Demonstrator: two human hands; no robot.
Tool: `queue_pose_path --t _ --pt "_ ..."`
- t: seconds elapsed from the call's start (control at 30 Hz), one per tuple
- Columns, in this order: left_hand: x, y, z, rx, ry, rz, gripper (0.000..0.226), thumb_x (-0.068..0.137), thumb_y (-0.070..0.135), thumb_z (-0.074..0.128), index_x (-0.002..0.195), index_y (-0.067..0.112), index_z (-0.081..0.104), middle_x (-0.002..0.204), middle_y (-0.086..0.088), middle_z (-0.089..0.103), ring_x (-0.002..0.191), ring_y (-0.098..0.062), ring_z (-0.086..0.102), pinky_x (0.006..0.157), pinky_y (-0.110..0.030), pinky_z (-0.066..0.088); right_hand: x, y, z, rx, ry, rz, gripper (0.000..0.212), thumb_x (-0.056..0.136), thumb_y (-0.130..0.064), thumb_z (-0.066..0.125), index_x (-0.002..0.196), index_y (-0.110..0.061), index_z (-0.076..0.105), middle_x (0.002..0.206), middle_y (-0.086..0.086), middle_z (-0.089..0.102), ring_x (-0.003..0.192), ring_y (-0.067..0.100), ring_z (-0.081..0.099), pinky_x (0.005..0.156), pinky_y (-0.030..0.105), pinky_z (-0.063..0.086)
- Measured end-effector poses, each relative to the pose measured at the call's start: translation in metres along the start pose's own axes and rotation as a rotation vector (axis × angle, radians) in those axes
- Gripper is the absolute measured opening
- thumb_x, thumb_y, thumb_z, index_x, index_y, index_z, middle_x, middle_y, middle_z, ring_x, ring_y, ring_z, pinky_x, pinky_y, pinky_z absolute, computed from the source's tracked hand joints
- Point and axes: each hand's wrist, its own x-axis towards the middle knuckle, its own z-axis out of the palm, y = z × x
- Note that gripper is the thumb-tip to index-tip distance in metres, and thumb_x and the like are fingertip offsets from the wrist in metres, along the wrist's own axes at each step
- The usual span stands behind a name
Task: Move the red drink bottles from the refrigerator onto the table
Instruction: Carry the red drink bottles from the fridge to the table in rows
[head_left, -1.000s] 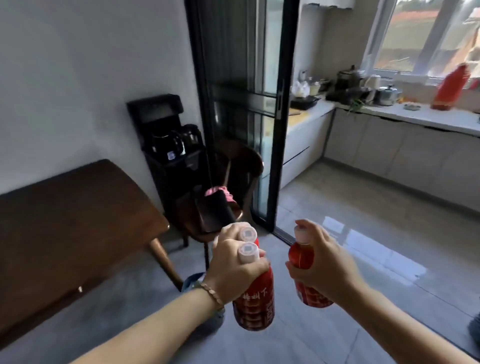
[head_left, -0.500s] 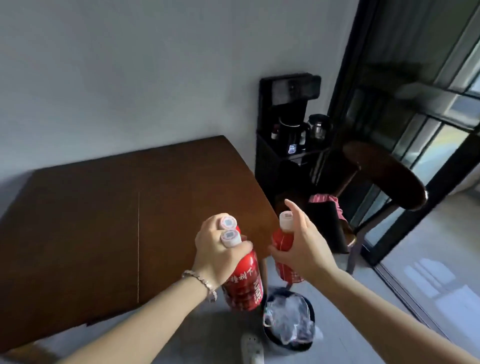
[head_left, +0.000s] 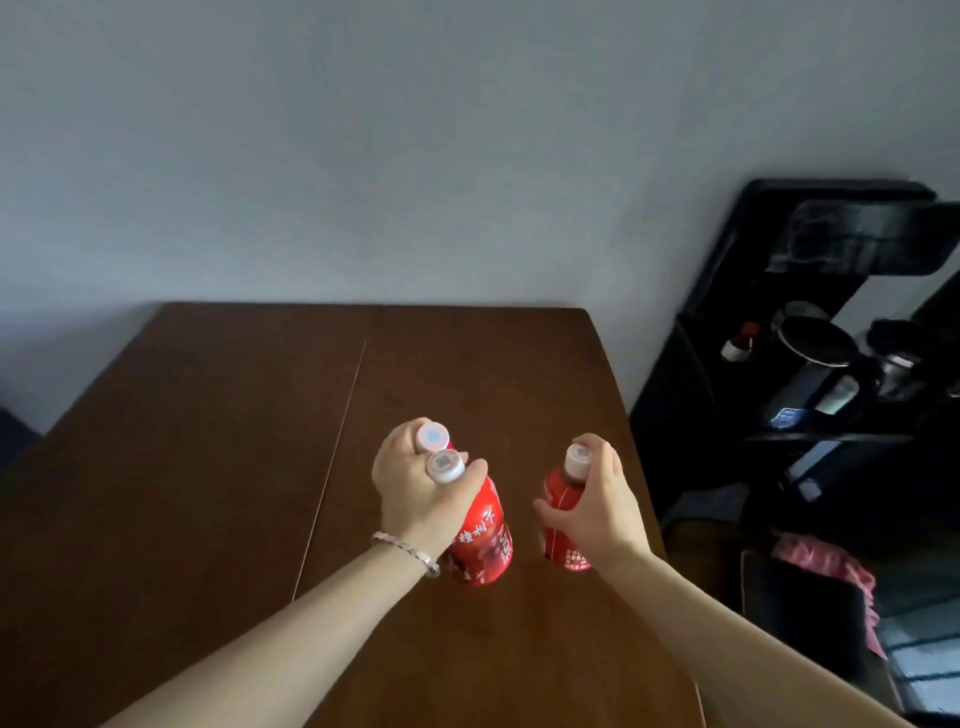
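- Red drink bottles (head_left: 483, 535), three of them, are out of the refrigerator and over the dark wooden counter (head_left: 208, 467). All are upright and none has been let go yet.
- My left hand (head_left: 415, 488) is clamped on two at once. The fingers curl round both necks and the two white caps (head_left: 445, 464) poke up between them, one behind the other. Only the nearer bottle's red body shows below my fist; the farther one is almost wholly hidden.
- My right hand (head_left: 597, 504) wraps the neck and shoulder of the single bottle (head_left: 561, 499), with the thumb on the near side and the fingertips up by the cap.
- My hands are apart, with a strip of bare wood showing between the pair and the single bottle. All three are toward the counter's right edge.
- I cannot tell whether the bases touch the wood; they look at or just above the surface.
- As I judge it, the carrying of this load is nearly done. What is left is to settle all three bottles on the wood and open both grips.
- The refrigerator is out of view, so I cannot say whether more bottles wait there.
- Further out, a beaded bracelet (head_left: 405, 551) circles my left wrist. A black stand (head_left: 691, 395) with a kettle (head_left: 815, 353) sits beside the counter's right edge against the pale wall (head_left: 363, 156). A pink cloth (head_left: 821, 566) lies lower right.
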Motion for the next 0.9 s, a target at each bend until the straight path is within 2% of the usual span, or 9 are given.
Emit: queue_pose_path --t 0.07,0.2,0.37,0.47,0.53,0.63,0.77,0.83,0.9 --pt "0.035 -0.009 0.018 0.016 0.039 -0.036 0.029 0.066 0.017 0.079 0.078 0.022 0.054 0.087 0.026 0.043 0.100 -0.022 0.056 0.096 -0.047 0.045 0.038 0.004 0.016 0.035 -0.001 0.057 0.069 0.076 -0.024 0.078 0.128 -0.026 0.032 0.132 -0.001 0.046 0.120 0.017 0.052 0.094 0.031 0.049" --pt "0.093 -0.022 0.057 0.056 0.042 -0.071 0.041 0.069 0.019 0.077 0.062 0.038 0.041 0.087 0.026 0.039 0.108 -0.026 0.053 0.100 -0.050 0.040 0.109 0.018 0.040 0.070 0.042 0.145 0.071 0.076 -0.023 0.078 0.130 -0.024 0.032 0.136 0.002 0.045 0.123 0.020 0.051 0.095 0.034 0.050" --pt "0.156 -0.036 0.111 0.075 0.063 -0.037 0.040 0.061 0.022 0.074 0.058 0.040 0.039 0.090 0.006 0.052 0.102 -0.033 0.056 0.094 -0.057 0.042 0.207 0.026 0.051 0.028 0.099 0.133 0.070 0.076 -0.025 0.078 0.131 -0.024 0.034 0.136 0.000 0.044 0.124 0.020 0.050 0.095 0.033 0.050" --pt "0.189 -0.053 0.146 0.135 0.036 -0.020 0.020 0.061 0.018 0.080 0.063 0.018 0.059 0.096 -0.012 0.062 0.102 -0.038 0.057 0.091 -0.063 0.042 0.270 0.027 0.055 0.001 0.138 0.086 0.069 0.076 -0.026 0.078 0.131 -0.023 0.034 0.135 0.001 0.044 0.124 0.020 0.049 0.094 0.031 0.049" --pt "0.208 -0.063 0.167 0.230 0.012 0.014 0.031 0.061 0.035 0.072 0.068 0.005 0.069 0.099 -0.012 0.064 0.105 -0.036 0.057 0.092 -0.064 0.041 0.306 0.029 0.058 0.010 0.167 0.054 0.069 0.077 -0.025 0.077 0.130 -0.022 0.035 0.134 0.002 0.043 0.124 0.021 0.048 0.095 0.031 0.048" --pt "0.231 -0.074 0.195 0.297 -0.033 0.006 0.047 0.060 0.049 0.066 0.072 0.004 0.073 0.107 -0.010 0.063 0.114 -0.032 0.052 0.098 -0.061 0.037 0.345 0.037 0.062 0.008 0.179 0.032 0.069 0.077 -0.024 0.077 0.131 -0.020 0.034 0.136 0.004 0.041 0.125 0.022 0.047 0.097 0.033 0.047" --pt "0.252 -0.083 0.219 0.340 -0.045 0.057 0.052 0.060 0.059 0.059 0.063 0.009 0.071 0.098 -0.009 0.063 0.106 -0.034 0.057 0.093 -0.062 0.040 0.365 0.048 0.073 0.034 0.192 0.020 0.066 0.080 -0.026 0.074 0.132 -0.016 0.034 0.136 0.006 0.040 0.126 0.023 0.045 0.099 0.034 0.046" --pt "0.254 -0.083 0.226 0.336 -0.032 0.070 0.043 0.057 0.052 0.068 0.059 0.010 0.068 0.096 -0.010 0.063 0.106 -0.035 0.057 0.093 -0.064 0.037 0.359 0.050 0.076 0.019 0.296 -0.106 0.062 0.081 -0.024 0.072 0.130 -0.011 0.035 0.134 0.011 0.040 0.128 0.027 0.041 0.104 0.043 0.043" --pt "0.253 -0.085 0.230 0.355 -0.042 0.078 0.046 0.055 0.056 0.067 0.061 0.011 0.069 0.104 -0.009 0.062 0.113 -0.034 0.053 0.099 -0.064 0.031 0.343 0.048 0.076 -0.070 0.433 -0.383 0.058 0.075 -0.013 0.066 0.125 -0.007 0.038 0.127 0.015 0.041 0.123 0.029 0.037 0.103 0.047 0.039"
